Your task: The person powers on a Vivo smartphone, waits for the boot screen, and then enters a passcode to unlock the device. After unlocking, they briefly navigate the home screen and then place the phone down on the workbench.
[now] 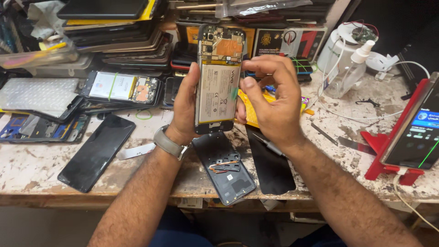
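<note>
My left hand grips an opened phone upright above the workbench, its back cover off so the white battery and the circuit board at the top show. A grey watch sits on that wrist. My right hand is at the phone's right edge, thumb and fingertips pinching near a small green tab on the battery's side. Below the phone lies a dark back cover with an orange flex cable on it. A screwdriver rests by my right wrist.
A black phone lies flat at left, another opened phone behind it. Stacks of phones and boxes fill the back. A plastic spray bottle stands at right. A lit phone leans on a red stand. A dark mat reaches the bench's front edge.
</note>
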